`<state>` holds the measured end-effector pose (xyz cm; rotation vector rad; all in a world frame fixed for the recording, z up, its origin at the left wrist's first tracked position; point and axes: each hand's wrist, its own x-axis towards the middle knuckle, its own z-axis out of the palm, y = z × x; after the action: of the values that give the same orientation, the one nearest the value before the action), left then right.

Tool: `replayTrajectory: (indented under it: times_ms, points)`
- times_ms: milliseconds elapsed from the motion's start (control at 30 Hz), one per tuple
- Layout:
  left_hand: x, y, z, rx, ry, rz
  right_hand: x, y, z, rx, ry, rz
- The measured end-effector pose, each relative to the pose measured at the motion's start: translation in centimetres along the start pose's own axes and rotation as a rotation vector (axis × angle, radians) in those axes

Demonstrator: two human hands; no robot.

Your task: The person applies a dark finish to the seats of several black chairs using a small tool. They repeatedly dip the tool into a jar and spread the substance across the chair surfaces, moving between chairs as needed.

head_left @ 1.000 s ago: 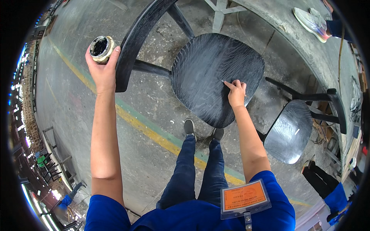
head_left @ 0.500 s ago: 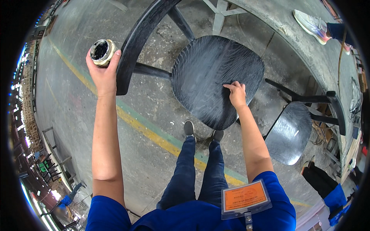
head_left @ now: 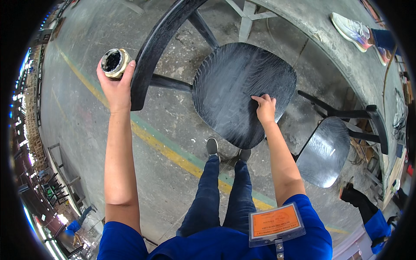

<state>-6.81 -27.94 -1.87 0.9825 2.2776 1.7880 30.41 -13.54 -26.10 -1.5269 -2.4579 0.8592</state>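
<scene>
My left hand is closed round a small open jar, upright beside the chair's curved backrest. Black stuff coats the jar's inside, and smears mark its pale outer wall. A black wooden chair with a wavy-grained seat stands in front of me. Over the right part of this seat is my right hand, its fingers drawn together, with the fingertips at the surface. A small dark mark shows by the fingertips; whatever they may pinch is too small to make out.
A second black chair stands close on the right, near a raised concrete ledge. Another person's shoe rests on that ledge. Someone in blue and black is at the lower right. A yellow floor line crosses beneath me.
Both hands stay almost in place, the right fingers curled slightly more. The whole view has shifted a little. At the right, the shoes on the ledge and the other person's leg have moved.
</scene>
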Motion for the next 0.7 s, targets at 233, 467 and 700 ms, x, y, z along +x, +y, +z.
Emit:
replayTrajectory:
  times_ms: [233,467,700]
  points:
    - [0.1,-0.2,-0.2,0.034,0.005,-0.001,0.3,0.5,-0.3,0.0,0.056,0.016]
    - [-0.2,0.0,-0.1,0.006,0.01,-0.009,0.6,1.0,-0.7,0.055,-0.111,-0.056]
    - [-0.3,0.4,0.1,0.02,0.02,-0.03,4.8,1.5,-0.5,0.048,0.132,-0.023]
